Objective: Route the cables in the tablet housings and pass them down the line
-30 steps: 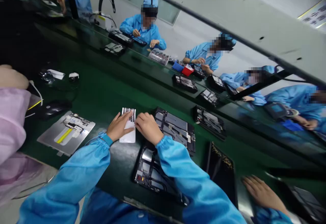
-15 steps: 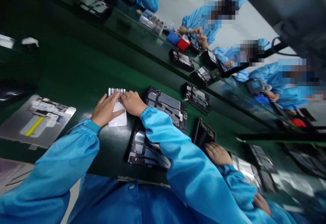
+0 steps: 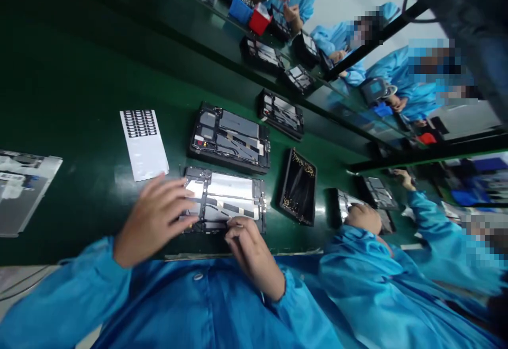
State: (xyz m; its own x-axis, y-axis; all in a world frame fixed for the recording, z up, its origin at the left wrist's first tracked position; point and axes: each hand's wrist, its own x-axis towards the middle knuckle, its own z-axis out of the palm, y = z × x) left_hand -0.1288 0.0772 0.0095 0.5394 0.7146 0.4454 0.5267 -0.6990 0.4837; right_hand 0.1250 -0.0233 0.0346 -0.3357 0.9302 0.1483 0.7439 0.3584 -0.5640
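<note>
An opened tablet-like device, with silvery panels and dark ribbon cables, lies flat in front of me. My left hand is over its left end with fingers spread, slightly blurred. At its near edge my right hand has thumb and fingers pinched together; whatever is between the fingertips is too small to make out. A white label sheet with rows of small black-and-white labels at its far end lies just beyond my left hand. Behind the device sits a stack of similar opened devices.
To the right is a black tray of thin black cables with gold-coloured ends. A grey metal panel lies at the far left. Another opened device stands farther back. A co-worker's hand works close on my right.
Both hands have left the label sheet and come back to the near device, my left hand now spread and my right pinched. The view has shifted, and the co-worker's hand has left the cable tray.
</note>
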